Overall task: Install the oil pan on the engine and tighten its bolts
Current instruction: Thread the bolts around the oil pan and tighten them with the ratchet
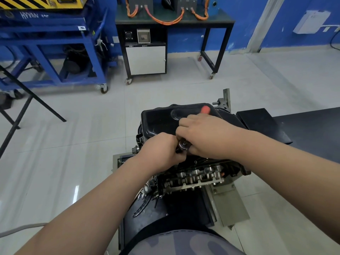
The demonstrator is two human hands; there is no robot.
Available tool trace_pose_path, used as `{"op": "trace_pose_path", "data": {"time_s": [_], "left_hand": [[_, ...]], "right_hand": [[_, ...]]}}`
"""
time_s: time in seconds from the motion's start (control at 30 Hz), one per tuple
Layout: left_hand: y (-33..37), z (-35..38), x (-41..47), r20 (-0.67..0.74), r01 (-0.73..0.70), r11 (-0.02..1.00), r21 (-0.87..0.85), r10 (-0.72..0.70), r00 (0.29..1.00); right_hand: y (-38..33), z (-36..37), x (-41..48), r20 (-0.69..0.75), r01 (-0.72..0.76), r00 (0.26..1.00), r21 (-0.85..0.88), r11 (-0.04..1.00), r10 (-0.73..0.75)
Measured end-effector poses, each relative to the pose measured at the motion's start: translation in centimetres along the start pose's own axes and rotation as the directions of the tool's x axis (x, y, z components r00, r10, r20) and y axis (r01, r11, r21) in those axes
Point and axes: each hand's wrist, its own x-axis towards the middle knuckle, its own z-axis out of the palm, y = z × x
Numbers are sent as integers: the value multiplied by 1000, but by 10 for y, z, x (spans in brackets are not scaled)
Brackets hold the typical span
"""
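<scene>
- Noting the oil pan [158,122] lying upside down on top of the engine [195,176].
- Gripping the ratchet [183,144] handle in the right hand [204,137], fingers curled round it, the red handle tip [205,109] showing beyond the knuckles.
- Steadying the ratchet head with the left hand [160,150], fingers curled over it at the pan's near edge; bolt hidden beneath.
- Risking the ratchet slipping off if tilted under load, rounding the bolt and driving knuckles into the pan.
- Risking uneven clamping from tightening one side fully first, likely distorting the seal.
- Finding the pan's hollow facing down, interior hidden; cabinet [146,59] under the bench [174,22] standing closed, contents unseen.
</scene>
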Motion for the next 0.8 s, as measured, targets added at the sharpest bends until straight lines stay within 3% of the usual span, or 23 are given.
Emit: {"op": "trace_pose_path", "data": {"time_s": [0.1, 0.23, 0.4, 0.5, 0.63, 0.8], "left_hand": [[-1, 0, 1, 12, 18, 1000, 19, -19, 1000], [0, -4, 4, 51, 29, 998, 51, -32, 998], [4, -5, 3, 16, 44, 999, -9, -44, 999], [3, -5, 1, 19, 56, 998, -30, -55, 998], [4, -6, 1, 28, 80, 997, -14, -80, 996], [4, -7, 1, 19, 79, 995, -53, -78, 997]], "right_hand": [[-8, 2, 0, -42, -83, 996, -25, 996, 82], [-9, 2, 0, 32, -258, 966, 20, 966, 257], [2, 0, 0, 8, -36, 999, -25, 999, 36], [-1, 1, 1, -27, -44, 999, -60, 997, 42], [-5, 3, -2, -14, -178, 984, -16, 984, 178], [0, -3, 1, 32, -49, 998, 24, 998, 49]]}}
